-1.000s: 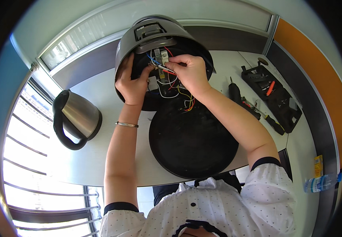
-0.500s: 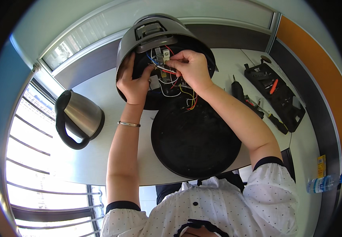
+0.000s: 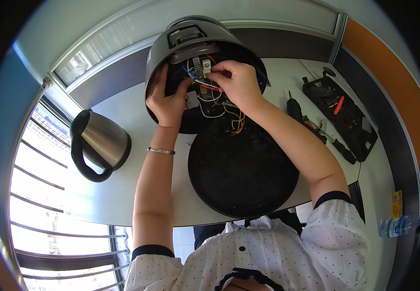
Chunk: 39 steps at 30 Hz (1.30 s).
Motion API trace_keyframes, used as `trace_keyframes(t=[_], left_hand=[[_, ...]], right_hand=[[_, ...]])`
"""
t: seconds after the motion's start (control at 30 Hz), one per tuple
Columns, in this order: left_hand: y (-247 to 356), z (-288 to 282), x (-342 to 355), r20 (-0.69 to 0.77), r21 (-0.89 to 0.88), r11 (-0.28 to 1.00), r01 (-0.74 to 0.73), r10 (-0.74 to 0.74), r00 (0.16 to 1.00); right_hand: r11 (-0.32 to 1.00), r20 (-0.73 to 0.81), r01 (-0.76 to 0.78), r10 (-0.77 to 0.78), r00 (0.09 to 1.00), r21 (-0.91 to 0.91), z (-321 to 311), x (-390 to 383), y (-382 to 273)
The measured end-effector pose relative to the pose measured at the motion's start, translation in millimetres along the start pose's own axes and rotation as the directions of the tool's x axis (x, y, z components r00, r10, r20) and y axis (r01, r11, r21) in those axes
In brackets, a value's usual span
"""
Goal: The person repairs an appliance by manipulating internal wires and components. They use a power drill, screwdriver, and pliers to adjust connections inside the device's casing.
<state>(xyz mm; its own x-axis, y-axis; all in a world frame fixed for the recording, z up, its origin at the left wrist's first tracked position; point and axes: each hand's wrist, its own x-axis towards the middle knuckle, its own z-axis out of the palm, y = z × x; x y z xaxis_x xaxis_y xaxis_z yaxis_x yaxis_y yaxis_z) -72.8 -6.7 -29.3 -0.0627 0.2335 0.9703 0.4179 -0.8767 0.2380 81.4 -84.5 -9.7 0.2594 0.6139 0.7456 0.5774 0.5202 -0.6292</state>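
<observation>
A grey appliance housing (image 3: 185, 40) lies tipped on its side, its open black inside showing wires and small parts. My left hand (image 3: 167, 104) reaches into it, closed at the wires (image 3: 205, 83), its thumb on them; some of its fingertips are hidden. From the other side my right hand (image 3: 241, 85) pinches thumb and forefinger at the same white and red wires, beside a pale terminal block (image 3: 207, 65). Exactly which strand it holds is covered by the fingers. Below, a round black base cover (image 3: 244, 169) lies flat, joined by yellow and red wires (image 3: 239, 121).
A steel kettle (image 3: 105, 141) with a black handle stands on the pale table (image 3: 151, 208) at left. At right are a black power screwdriver (image 3: 294, 107), a hand screwdriver (image 3: 343, 151) and a black tool case (image 3: 334, 106). A plastic bottle (image 3: 397, 226) lies far right.
The whole view has shifted slightly, with things a little further right. My right fingers have moved slightly at the wires; the left hand keeps nearly the same hold.
</observation>
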Motion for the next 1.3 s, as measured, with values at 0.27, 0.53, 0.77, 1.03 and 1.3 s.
trace_keyframes(t=[0.27,0.53,0.77,1.03,1.3], left_hand=[[-2,1,0,-0.015,0.006,1.0,-0.029,0.029,0.999],[0,0,1,-0.009,0.012,1.0,-0.021,0.021,1.0],[1,0,2,-0.011,0.003,0.999,-0.033,0.033,0.999],[2,0,1,-0.012,-0.012,1.0,-0.019,0.019,1.0],[1,-1,1,-0.009,-0.001,1.0,-0.023,0.023,1.0]], right_hand=[[0.976,-0.007,0.12,-0.123,0.992,-0.18,-3,-1,-7],[0.955,0.089,0.121,-0.1,0.991,-0.27,-8,1,-10],[0.947,0.131,0.066,-0.025,0.991,-0.315,-11,0,-9],[0.969,0.061,0.096,-0.085,0.995,-0.229,-8,2,-11],[0.944,0.102,0.089,-0.059,0.993,-0.317,-9,0,-13]])
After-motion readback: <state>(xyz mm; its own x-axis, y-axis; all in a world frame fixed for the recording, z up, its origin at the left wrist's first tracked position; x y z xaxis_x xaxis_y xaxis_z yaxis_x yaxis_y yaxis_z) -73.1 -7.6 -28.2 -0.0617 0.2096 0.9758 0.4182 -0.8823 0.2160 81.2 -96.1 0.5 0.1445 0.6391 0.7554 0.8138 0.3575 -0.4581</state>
